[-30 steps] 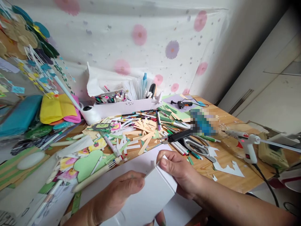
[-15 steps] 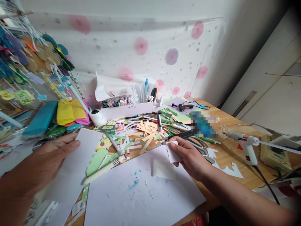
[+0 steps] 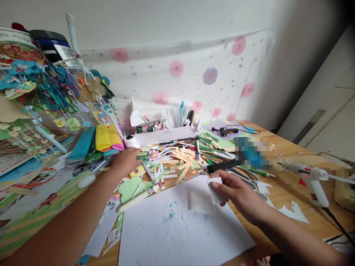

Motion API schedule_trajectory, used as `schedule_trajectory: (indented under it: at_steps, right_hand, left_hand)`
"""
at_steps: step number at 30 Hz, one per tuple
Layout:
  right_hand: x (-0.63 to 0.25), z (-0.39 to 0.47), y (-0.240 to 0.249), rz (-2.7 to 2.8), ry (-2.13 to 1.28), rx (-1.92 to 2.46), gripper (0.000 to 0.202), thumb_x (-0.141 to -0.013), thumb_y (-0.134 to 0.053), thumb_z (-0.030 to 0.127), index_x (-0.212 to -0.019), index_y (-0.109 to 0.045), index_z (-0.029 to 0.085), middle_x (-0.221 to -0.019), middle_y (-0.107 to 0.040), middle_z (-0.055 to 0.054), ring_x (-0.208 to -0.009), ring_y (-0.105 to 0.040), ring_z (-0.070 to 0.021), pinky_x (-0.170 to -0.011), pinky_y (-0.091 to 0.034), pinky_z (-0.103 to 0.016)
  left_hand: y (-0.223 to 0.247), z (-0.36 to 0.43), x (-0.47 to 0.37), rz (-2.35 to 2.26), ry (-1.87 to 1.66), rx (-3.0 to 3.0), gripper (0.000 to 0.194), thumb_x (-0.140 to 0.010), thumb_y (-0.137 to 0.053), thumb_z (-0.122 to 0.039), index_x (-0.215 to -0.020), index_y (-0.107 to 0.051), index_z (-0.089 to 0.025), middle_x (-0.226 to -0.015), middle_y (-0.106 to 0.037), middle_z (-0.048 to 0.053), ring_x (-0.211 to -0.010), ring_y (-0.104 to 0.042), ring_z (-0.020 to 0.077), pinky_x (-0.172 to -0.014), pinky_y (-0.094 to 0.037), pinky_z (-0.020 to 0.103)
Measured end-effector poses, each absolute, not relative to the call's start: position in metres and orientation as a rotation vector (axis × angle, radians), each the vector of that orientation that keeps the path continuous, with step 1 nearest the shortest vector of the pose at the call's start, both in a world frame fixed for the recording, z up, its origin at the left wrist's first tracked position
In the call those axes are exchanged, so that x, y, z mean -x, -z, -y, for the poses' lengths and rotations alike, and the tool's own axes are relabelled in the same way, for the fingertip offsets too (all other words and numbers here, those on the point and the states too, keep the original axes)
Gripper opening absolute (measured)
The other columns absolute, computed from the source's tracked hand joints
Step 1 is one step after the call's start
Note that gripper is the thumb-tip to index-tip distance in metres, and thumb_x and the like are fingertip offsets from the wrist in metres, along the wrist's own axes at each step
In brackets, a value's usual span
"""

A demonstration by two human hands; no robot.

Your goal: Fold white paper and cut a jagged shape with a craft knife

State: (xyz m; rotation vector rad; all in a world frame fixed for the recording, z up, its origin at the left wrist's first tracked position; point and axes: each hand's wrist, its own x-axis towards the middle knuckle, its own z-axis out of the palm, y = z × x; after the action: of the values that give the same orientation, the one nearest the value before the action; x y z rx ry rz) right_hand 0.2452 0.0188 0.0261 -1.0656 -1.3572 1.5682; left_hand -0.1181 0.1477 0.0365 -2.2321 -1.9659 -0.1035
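A small white square of card [image 3: 217,192] is pinched between the thumb and fingers of my right hand [image 3: 231,188]. It is held over the far right part of a large white sheet of paper [image 3: 155,236], which bears green and dark marks. Under the card a whitish, translucent rectangle [image 3: 203,203] lies on the sheet. My left hand [image 3: 126,162] stretches forward over the clutter with its fingers extended, and nothing shows in it. It is near a white rounded object [image 3: 130,141] and some small paper pieces [image 3: 142,156].
Paper strips [image 3: 181,157] and several markers [image 3: 197,149] cover the table's middle. Behind them stands a white box [image 3: 166,136] of pens. At right are a white glue gun [image 3: 317,184], its cord and scissors [image 3: 249,177]. Hanging paper crafts [image 3: 52,88] crowd the left.
My left hand has let go of the white sheet it held and has reached forward, right of its former place. My right hand still holds the small card. The view has shifted left and up.
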Motion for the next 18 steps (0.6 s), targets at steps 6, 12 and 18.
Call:
schedule_trajectory:
  at_steps: [6, 12, 18]
  right_hand:
    - [-0.251, -0.018, -0.022, 1.425, -1.602, 1.093, 0.033, -0.084, -0.059, 0.049, -0.086, -0.049, 0.018, -0.068, -0.048, 0.004, -0.059, -0.045, -0.0083, -0.053, -0.039, -0.021]
    - [-0.254, -0.023, -0.023, 1.432, -1.588, 1.105, 0.035, -0.082, -0.059, 0.052, -0.085, -0.05, 0.018, -0.068, -0.047, 0.004, -0.059, -0.044, -0.0089, -0.053, -0.039, -0.02]
    - [-0.253, -0.025, -0.023, 1.44, -1.591, 1.093, 0.036, -0.08, -0.061, 0.053, -0.088, -0.051, 0.019, -0.069, -0.048, 0.003, -0.059, -0.044, -0.0095, -0.053, -0.04, -0.021]
  left_hand:
    - [-0.026, -0.194, 0.113, 1.865, -0.172, 2.392, 0.036, -0.088, -0.057, -0.032, -0.121, -0.052, -0.018, -0.125, -0.053, 0.01, -0.108, -0.055, 0.0258, -0.089, -0.047, 0.049]
    - [-0.041, -0.201, 0.107, 1.842, -0.148, 2.445, 0.036, -0.088, -0.057, -0.033, -0.12, -0.053, -0.017, -0.121, -0.055, 0.01, -0.105, -0.056, 0.025, -0.087, -0.048, 0.047]
    - [-0.047, -0.191, 0.075, 1.739, 0.105, 2.56, 0.036, -0.088, -0.056, -0.035, -0.119, -0.053, -0.018, -0.123, -0.054, 0.01, -0.108, -0.055, 0.0257, -0.09, -0.047, 0.048]
